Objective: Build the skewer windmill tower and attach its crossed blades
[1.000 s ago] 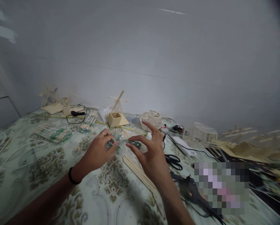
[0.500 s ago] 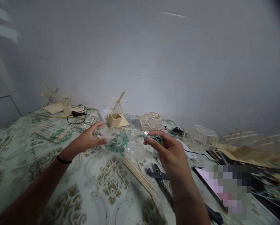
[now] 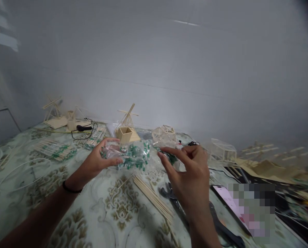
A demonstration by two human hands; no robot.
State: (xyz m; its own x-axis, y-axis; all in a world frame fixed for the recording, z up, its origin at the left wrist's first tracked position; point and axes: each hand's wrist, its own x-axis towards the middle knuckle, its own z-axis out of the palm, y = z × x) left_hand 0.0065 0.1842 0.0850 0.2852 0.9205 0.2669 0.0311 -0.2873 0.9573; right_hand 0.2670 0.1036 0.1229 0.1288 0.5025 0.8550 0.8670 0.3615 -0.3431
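My left hand (image 3: 103,156) is closed around one end of a crumpled clear plastic wrapper (image 3: 135,155) with green print, held above the table. At the wrapper's right side, my right hand (image 3: 188,165) pinches thin clear plastic between thumb and forefinger. More green-printed plastic shows behind those fingers; I cannot tell whether it is the same piece. Below the hands lies a loose bundle of thin wooden sticks (image 3: 154,199) on the patterned tablecloth (image 3: 123,206). Black-handled pliers (image 3: 178,203) rest partly hidden beneath my right forearm.
Wrapped stick packs (image 3: 55,150) lie at left, near a white cable (image 3: 24,162). Behind stand a wooden stick model with a box (image 3: 125,134) and a polyhedral frame (image 3: 165,133). A phone (image 3: 231,208) and cluttered wooden pieces (image 3: 267,168) occupy the right.
The plastic wrapper has become less blurred and lies more spread between my hands. My right hand has shifted slightly, its fingers stretched further left. The view has moved a little.
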